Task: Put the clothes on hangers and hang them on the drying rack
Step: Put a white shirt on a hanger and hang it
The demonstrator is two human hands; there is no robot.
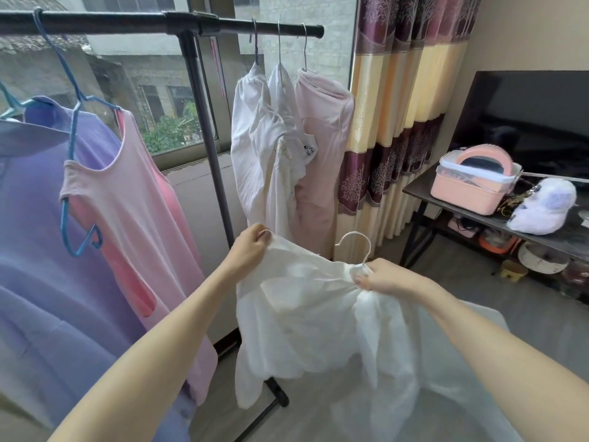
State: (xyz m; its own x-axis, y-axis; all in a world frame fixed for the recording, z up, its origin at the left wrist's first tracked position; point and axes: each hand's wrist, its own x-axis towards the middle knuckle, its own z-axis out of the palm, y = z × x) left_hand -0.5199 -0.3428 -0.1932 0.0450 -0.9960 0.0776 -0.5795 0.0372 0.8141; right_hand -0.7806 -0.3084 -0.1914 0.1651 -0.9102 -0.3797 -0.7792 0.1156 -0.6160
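White garment [306,317]: held up in front of the drying rack [188,22], at about 6 o'clock in the view, hanging loose and crumpled below both hands. A white hanger [355,242] is set into it, its hook standing clear above the cloth just at 11 o'clock from the right hand.

Left hand [250,247]: fingers curled, pinching the upper left corner of the white garment together with the hanger's end.

Right hand [387,277]: fingers closed on the gathered cloth at the neck of the hanger, directly under the hook.

Drying rack: black horizontal bar across the top at 12 o'clock, grey upright post descending through the middle to a foot on the floor.

Hung at 9 o'clock: a purple garment [47,250] and a pink dress [140,218], the latter on a blue hanger [71,129].

Hung at 1 o'clock on the bar's right end: two white garments [261,148] and a pale pink garment [322,148], touching one another, each on its own hook.

Curtain [398,116]: striped maroon and cream, just beside the pale pink garment.

Worktop [420,188]: dark, at 3 o'clock, carrying a pink box [468,193] with a clear lid and a white fluffy item [541,208] beside it.
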